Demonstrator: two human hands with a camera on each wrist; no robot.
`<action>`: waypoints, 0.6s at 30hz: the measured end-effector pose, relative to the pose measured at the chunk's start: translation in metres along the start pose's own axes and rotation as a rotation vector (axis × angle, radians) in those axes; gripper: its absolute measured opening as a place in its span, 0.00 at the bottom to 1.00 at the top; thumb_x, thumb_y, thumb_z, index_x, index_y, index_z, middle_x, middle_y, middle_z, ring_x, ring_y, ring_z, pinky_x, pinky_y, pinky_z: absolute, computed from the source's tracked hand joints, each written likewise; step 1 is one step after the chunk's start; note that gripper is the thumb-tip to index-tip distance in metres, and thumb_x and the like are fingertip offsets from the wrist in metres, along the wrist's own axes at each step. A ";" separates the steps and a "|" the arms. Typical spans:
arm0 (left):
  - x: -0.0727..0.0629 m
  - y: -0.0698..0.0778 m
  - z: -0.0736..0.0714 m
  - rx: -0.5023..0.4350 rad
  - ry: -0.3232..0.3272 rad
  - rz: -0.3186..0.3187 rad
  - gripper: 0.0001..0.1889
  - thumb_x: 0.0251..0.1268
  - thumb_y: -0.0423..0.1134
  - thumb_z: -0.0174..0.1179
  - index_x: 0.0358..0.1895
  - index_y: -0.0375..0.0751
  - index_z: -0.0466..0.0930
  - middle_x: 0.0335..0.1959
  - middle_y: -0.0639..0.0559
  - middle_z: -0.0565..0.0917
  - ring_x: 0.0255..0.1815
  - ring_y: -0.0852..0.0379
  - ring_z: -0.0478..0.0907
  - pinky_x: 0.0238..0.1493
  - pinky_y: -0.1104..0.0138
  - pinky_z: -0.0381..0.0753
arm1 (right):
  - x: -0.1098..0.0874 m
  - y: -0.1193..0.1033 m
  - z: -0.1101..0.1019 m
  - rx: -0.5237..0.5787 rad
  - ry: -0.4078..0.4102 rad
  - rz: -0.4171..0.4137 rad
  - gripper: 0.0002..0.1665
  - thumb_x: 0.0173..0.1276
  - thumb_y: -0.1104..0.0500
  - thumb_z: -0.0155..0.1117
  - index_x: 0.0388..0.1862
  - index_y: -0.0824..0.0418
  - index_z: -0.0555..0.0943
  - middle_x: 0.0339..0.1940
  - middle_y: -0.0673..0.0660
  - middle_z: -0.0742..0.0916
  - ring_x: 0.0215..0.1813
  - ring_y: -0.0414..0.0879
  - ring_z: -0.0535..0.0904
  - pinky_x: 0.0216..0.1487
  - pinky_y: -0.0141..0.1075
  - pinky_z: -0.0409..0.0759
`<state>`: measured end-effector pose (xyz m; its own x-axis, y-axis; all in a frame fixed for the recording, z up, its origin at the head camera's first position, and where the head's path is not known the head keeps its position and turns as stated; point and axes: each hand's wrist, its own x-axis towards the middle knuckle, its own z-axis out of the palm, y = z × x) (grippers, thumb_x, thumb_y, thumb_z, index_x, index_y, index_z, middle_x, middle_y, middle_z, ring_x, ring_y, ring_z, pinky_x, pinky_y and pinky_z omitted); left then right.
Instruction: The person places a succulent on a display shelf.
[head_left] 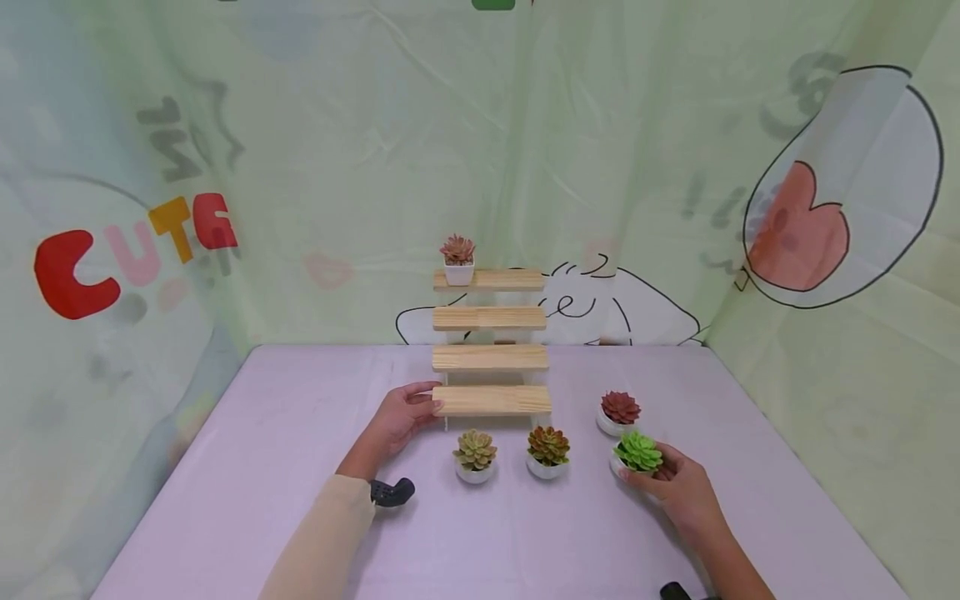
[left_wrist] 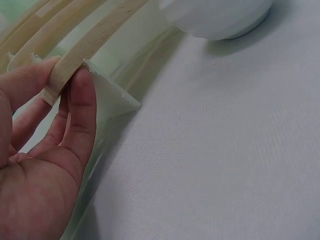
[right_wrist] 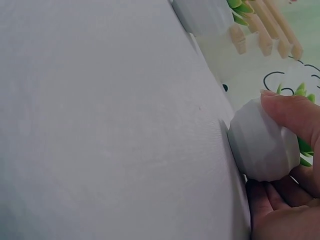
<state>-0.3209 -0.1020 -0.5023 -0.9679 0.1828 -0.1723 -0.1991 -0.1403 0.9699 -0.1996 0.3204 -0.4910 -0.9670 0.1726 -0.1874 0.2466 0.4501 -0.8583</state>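
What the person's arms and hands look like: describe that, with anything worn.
The left hand and right hand are bare, with no rings or markings visible. A plain beige sleeve covers the left forearm; the right forearm shows no sleeve. A black, rounded device juts out by the left cuff; a second black piece is cut off below.

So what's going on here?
A person's left hand pinches the lowest board of a pale wooden shelf. Their right hand holds a bright green succulent in a round white pot. A red succulent, a pale green one and a brownish one stand on the lilac table, in white pots. A pink one in a square white pot tops the shelf.
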 end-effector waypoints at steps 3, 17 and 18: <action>0.000 0.001 0.000 0.002 -0.001 0.001 0.26 0.68 0.25 0.63 0.69 0.29 0.73 0.52 0.37 0.85 0.45 0.54 0.86 0.55 0.58 0.89 | 0.000 0.000 0.001 0.002 0.011 -0.010 0.56 0.60 0.49 0.80 0.78 0.70 0.62 0.76 0.70 0.71 0.74 0.55 0.72 0.48 0.11 0.74; 0.002 -0.001 0.000 0.001 0.006 -0.016 0.26 0.68 0.26 0.64 0.69 0.33 0.75 0.54 0.37 0.84 0.47 0.53 0.86 0.54 0.59 0.89 | -0.002 -0.003 0.008 0.004 0.018 -0.043 0.53 0.57 0.48 0.82 0.75 0.67 0.68 0.73 0.68 0.76 0.53 0.24 0.77 0.48 0.14 0.77; 0.002 -0.001 0.000 0.004 0.007 -0.018 0.26 0.68 0.26 0.64 0.68 0.33 0.75 0.54 0.37 0.84 0.48 0.53 0.86 0.55 0.59 0.89 | -0.002 -0.004 0.008 0.003 0.014 -0.046 0.53 0.57 0.47 0.82 0.75 0.67 0.68 0.73 0.68 0.76 0.55 0.25 0.78 0.48 0.15 0.78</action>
<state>-0.3224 -0.1017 -0.5031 -0.9653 0.1785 -0.1906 -0.2156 -0.1332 0.9673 -0.1990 0.3109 -0.4915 -0.9764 0.1637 -0.1408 0.2013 0.4550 -0.8675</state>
